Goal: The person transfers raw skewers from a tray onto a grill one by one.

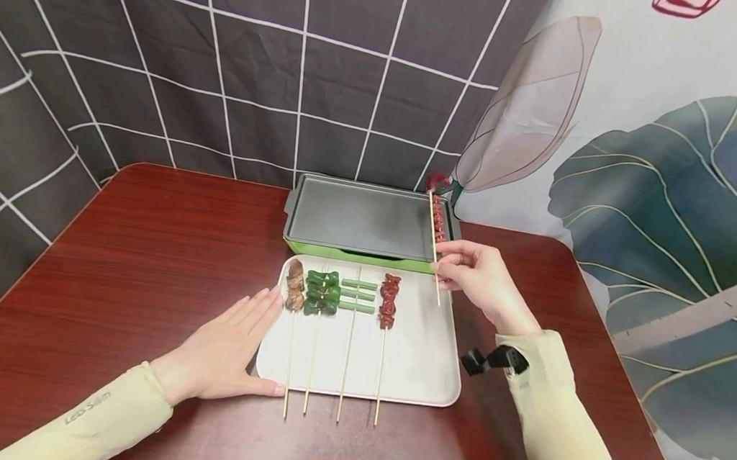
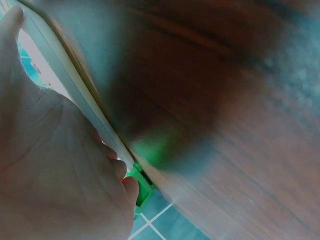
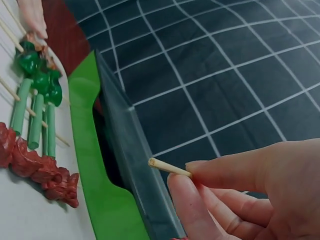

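Observation:
My right hand (image 1: 471, 278) pinches the bare stick of a skewer with red pieces (image 1: 439, 221) between thumb and fingers, over the right end of a flat grill (image 1: 363, 215). In the right wrist view the stick's blunt end (image 3: 160, 165) pokes out past the fingertips. My left hand (image 1: 223, 348) lies along the left side of a white tray (image 1: 416, 364), fingers straight and thumb at its front corner. On the tray lie a brown skewer (image 1: 295, 286), a green pepper-like skewer (image 1: 322, 293), a skewer of green stalks (image 1: 358, 296) and a dark red skewer (image 1: 388, 301).
The grill has a grey plate and a green base (image 3: 82, 100), directly behind the tray. Red-brown wooden table (image 1: 164, 264) surrounds both. A dark gridded cloth (image 1: 252, 62) hangs behind, and a leaf-patterned cloth (image 1: 675, 211) hangs at the right.

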`<state>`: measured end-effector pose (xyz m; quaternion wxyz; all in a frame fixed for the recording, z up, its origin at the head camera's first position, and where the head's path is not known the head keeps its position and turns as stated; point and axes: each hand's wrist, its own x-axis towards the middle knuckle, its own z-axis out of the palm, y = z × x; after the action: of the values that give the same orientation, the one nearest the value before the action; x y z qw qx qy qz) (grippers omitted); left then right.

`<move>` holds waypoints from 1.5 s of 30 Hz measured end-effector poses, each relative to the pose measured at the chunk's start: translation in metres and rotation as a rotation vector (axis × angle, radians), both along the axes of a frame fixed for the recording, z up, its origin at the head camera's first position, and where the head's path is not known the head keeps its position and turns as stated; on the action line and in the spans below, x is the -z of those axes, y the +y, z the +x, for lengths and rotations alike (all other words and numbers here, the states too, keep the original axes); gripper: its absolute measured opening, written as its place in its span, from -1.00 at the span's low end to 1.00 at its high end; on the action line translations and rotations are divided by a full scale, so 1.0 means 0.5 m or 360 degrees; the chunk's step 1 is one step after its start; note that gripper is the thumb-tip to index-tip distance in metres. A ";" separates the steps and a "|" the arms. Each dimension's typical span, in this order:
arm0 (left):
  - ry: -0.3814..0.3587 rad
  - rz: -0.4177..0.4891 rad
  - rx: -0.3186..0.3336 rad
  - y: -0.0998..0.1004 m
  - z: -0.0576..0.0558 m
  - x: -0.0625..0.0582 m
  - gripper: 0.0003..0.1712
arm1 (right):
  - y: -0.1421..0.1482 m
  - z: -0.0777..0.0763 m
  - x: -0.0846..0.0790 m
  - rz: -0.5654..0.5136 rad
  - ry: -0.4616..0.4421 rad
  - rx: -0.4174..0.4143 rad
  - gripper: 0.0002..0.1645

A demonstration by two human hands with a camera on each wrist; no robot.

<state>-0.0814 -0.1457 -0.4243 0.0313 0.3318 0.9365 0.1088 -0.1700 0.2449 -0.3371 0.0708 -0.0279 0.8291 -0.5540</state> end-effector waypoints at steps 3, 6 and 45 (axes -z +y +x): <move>-0.0004 -0.0001 -0.0003 0.000 0.000 0.000 0.43 | -0.014 -0.028 0.002 0.0039 -0.0082 0.0019 -0.55; -0.0005 0.0002 -0.0002 0.000 0.000 -0.001 0.43 | -0.027 -0.045 0.008 0.0062 -0.0165 0.0024 -0.57; -0.0003 0.0029 0.0010 -0.002 0.002 -0.007 0.41 | -0.038 0.056 -0.024 0.0083 0.0040 0.0011 -0.49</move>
<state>-0.0804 -0.1467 -0.4207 0.0295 0.3348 0.9345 0.1173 -0.1418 0.2260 -0.3249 0.0593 -0.0302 0.8441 -0.5321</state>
